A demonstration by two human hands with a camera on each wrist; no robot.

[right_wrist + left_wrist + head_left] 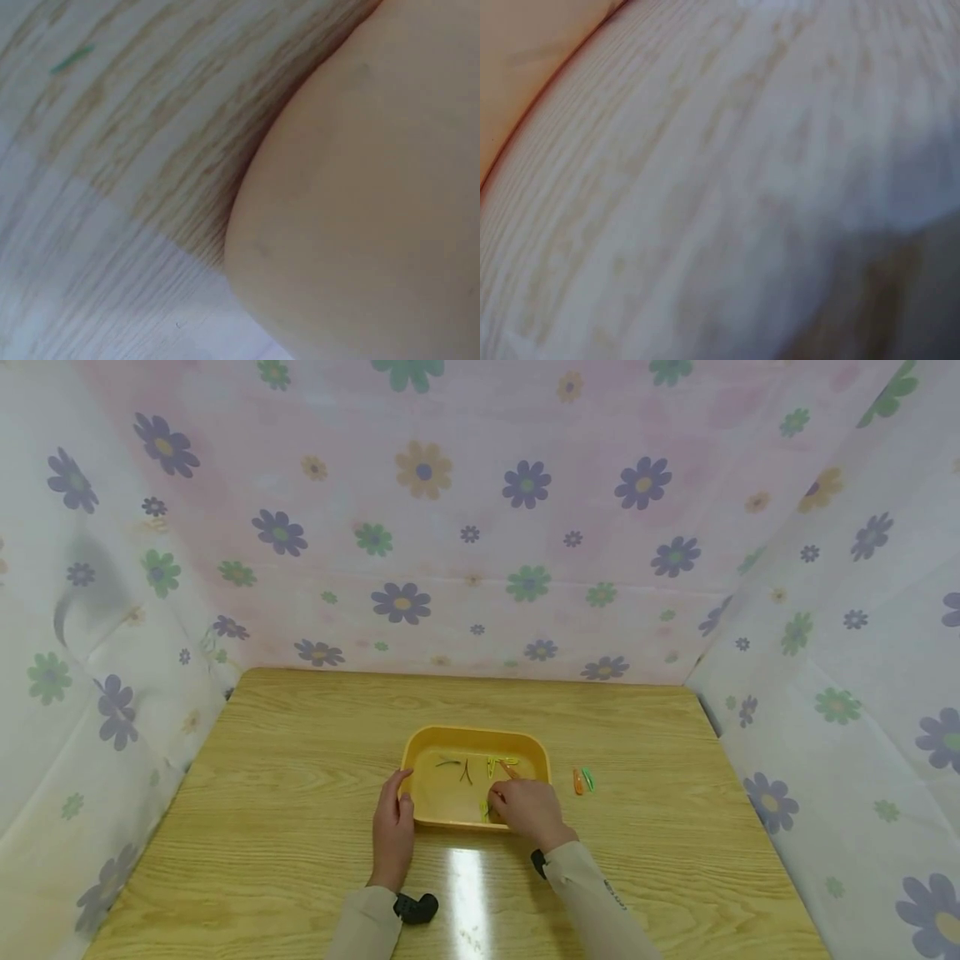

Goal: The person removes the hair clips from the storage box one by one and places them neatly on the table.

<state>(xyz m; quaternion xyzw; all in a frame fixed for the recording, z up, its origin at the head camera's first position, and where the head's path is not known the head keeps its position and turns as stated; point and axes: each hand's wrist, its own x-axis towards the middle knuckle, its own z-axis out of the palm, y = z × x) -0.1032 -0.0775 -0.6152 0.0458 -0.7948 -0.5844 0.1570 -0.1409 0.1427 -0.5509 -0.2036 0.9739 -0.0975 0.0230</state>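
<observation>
A yellow tray (442,814) stands on the table with several small hair clips in it. My left hand (393,831) holds the tray's left rim, fingers over the edge and thumb near the front corner. Inside the tray, toward the front right, my right hand (531,810) reaches down with bent fingers beside a yellow hair clip (483,811); whether they pinch it is hidden. Behind that hand lie an orange hair clip (508,769) and another yellow clip (491,767). Two thin dark clips (467,772) lie further left. Both wrist views show mostly blurred table, skin and tray edge.
Right of the tray, on the wooden table (300,735), lie an orange clip (578,782) and a green clip (588,779) side by side. Flower-printed cloth (465,560) encloses the table at the back and both sides.
</observation>
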